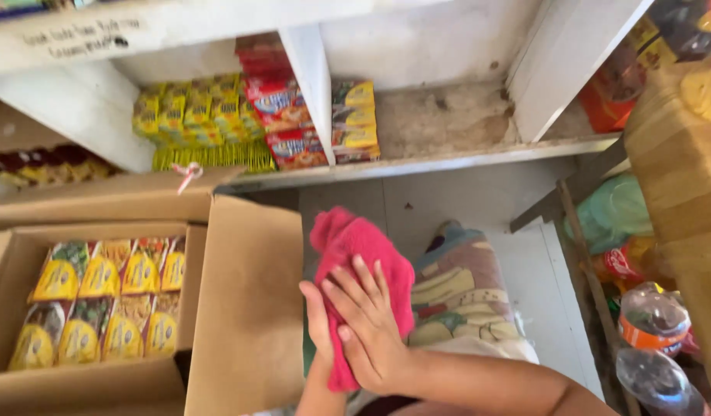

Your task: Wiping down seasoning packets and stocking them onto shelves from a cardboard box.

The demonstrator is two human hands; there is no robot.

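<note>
A red-pink cloth (355, 246) hangs in front of me, just right of an open cardboard box. My right hand (371, 323) lies flat over the cloth's lower part, fingers spread and pointing up-left. Beneath it, my left hand (315, 320) grips the cloth from the left side, mostly hidden by the cloth and my right hand. The cardboard box (247, 308) at the left holds rows of yellow snack packets (101, 308). Its right flap stands next to my hands.
A white shelf (448, 158) ahead carries yellow packets (189, 115), red packets (282, 115) and a dusty bare section (448, 115). Under my hands is colourful patterned fabric (459, 289). Plastic bottles (652, 323) and bags crowd the lower right beside a wooden surface (679, 177).
</note>
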